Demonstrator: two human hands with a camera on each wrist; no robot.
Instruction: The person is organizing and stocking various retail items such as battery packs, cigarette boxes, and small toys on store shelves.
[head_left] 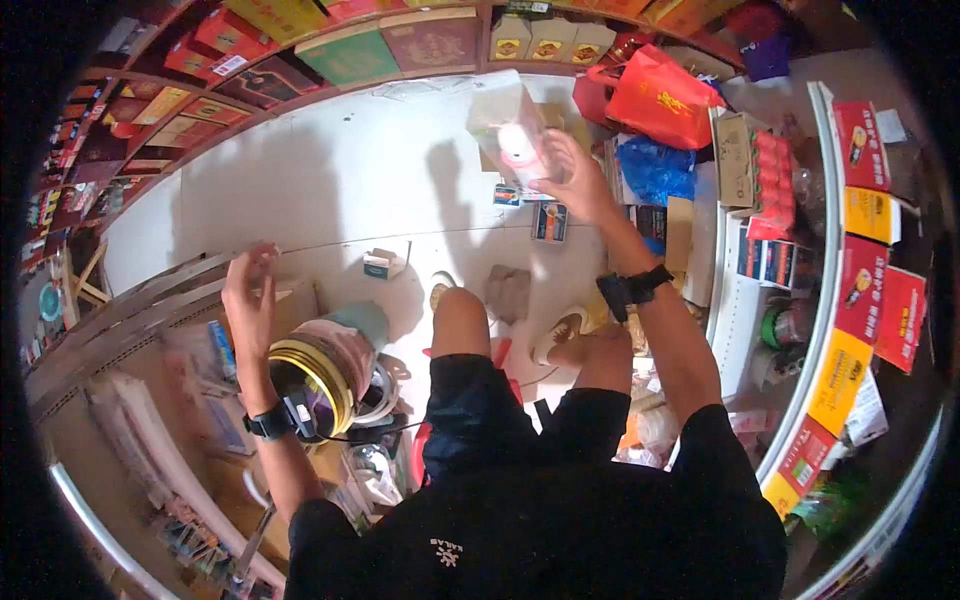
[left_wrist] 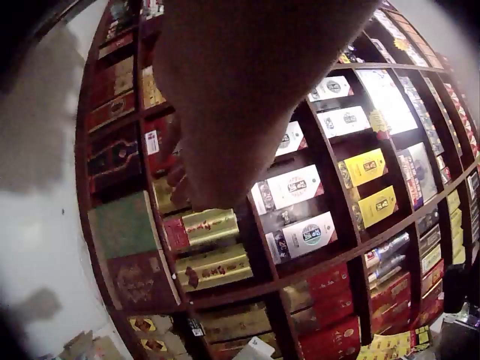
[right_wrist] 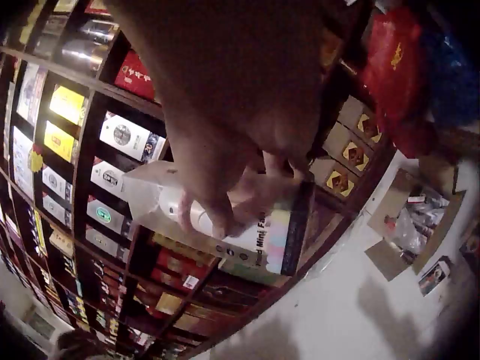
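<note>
In the head view my right hand [head_left: 572, 178] is held out over the floor, its fingers and thumb gripping a pale mini fan box [head_left: 497, 100]. The right wrist view shows the box [right_wrist: 276, 244] with "Mini Fan" print, a dark band and coloured patches on its side. Against its near end, under my fingers, is a white rounded piece [right_wrist: 199, 215]; cloudy clear plastic [right_wrist: 144, 196] sticks out beyond it. My left hand [head_left: 248, 295] is raised at the left with loosely bent fingers, holding nothing. In the left wrist view the forearm hides most of that hand.
A bucket with a yellow rim [head_left: 312, 385] stands below my left hand. On the floor are a small carton [head_left: 382, 263] and small dark boxes [head_left: 549, 222]. A red bag [head_left: 662, 98] and blue plastic [head_left: 655, 168] lie at right. Shelves of boxed goods [head_left: 350, 55] line the far side.
</note>
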